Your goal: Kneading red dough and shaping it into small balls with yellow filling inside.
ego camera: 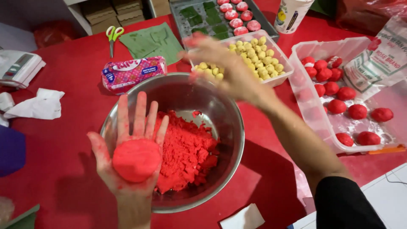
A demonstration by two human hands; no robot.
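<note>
My left hand (127,144) lies palm up over the near rim of a steel bowl (229,114), with a flattened disc of red dough (136,160) resting on the palm. Crumbly red dough (186,152) fills the bowl's bottom. My right hand (220,63) reaches across the bowl toward a clear tub of small yellow balls (254,55). Its fingers are spread and blurred, hovering at the tub's near left corner, with nothing visibly in them.
A clear tray (313,114) at the right holds several red dough balls (358,111) on white flour. Behind are a metal tray (182,25) with green squares and red-white pieces, green sheets (152,40), scissors (112,34), a pink packet (131,73), a scale (17,65), tissues (38,104).
</note>
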